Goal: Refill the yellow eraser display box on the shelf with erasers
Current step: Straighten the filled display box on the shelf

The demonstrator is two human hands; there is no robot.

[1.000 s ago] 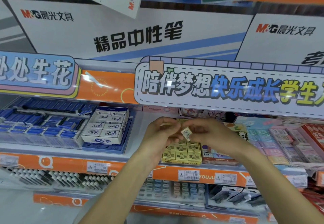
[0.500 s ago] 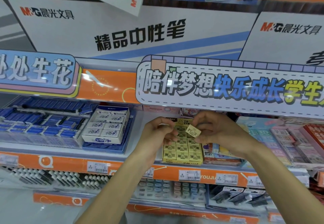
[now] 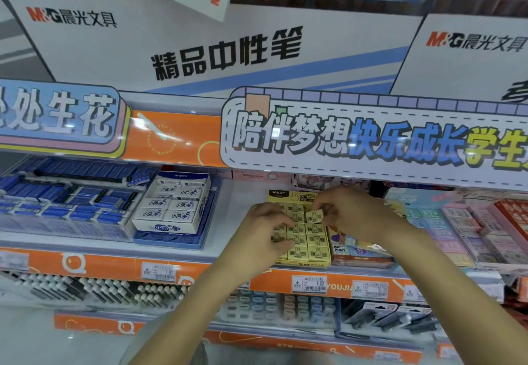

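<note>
The yellow eraser display box (image 3: 310,263) stands on the middle shelf, with rows of small yellow rabbit-print erasers (image 3: 316,241) inside. My right hand (image 3: 354,214) hovers over the box's upper part and pinches one yellow eraser (image 3: 314,216) between thumb and fingers. My left hand (image 3: 264,229) rests over the left side of the box with its fingers curled on several yellow erasers (image 3: 277,237). The left columns of the box are hidden behind that hand.
A white eraser box (image 3: 171,207) on a blue tray sits to the left, with blue packs (image 3: 57,199) further left. Pastel and pink boxes (image 3: 471,230) crowd the right. An overhanging sign (image 3: 371,142) hangs just above the shelf. An orange price rail (image 3: 200,273) lines the shelf's front edge.
My right hand has carried the single eraser up and back over the box's upper rows. My left hand has shifted right and down onto the box's left side.
</note>
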